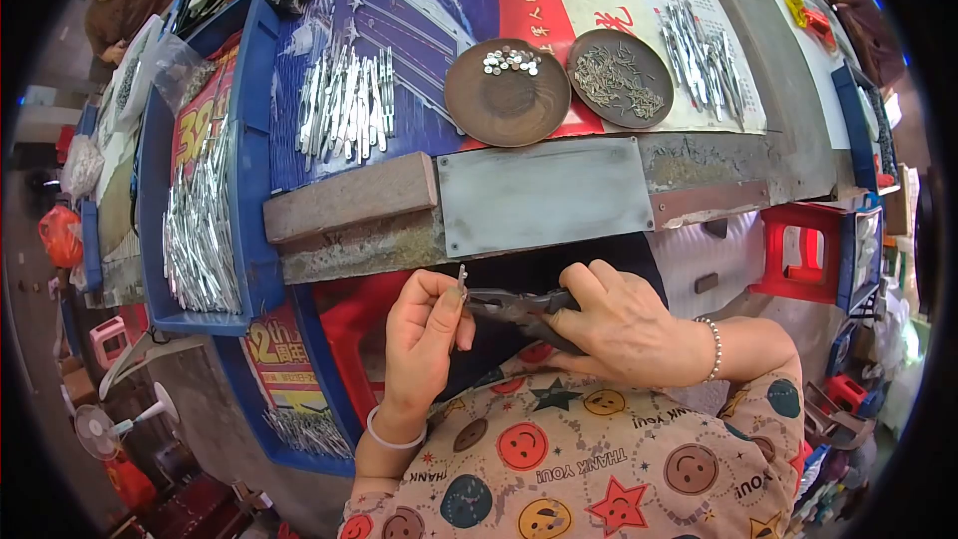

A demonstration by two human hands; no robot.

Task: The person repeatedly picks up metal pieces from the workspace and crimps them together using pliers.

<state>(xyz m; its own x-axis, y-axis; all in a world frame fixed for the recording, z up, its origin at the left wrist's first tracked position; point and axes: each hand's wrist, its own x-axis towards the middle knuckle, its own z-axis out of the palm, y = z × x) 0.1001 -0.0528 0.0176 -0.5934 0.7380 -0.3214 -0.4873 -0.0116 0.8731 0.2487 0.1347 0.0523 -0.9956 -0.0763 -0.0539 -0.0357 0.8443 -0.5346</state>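
Observation:
My left hand is closed, pinching a small thin metal piece upright between thumb and fingertips. Wrapped around the dark handles of what looks like pliers is my right hand. The pliers' jaws point left and meet the metal piece at my left fingertips; the exact contact is too small to make out. Both hands are above my lap, just in front of the bench edge. Beyond them, a metal plate is fixed to the bench edge, beside a wooden block.
On the bench, one brown dish holds small silvery round parts and another holds small pins. Flat metal strips and more strips lie in piles. A blue bin full of strips stands left; a red stool is right.

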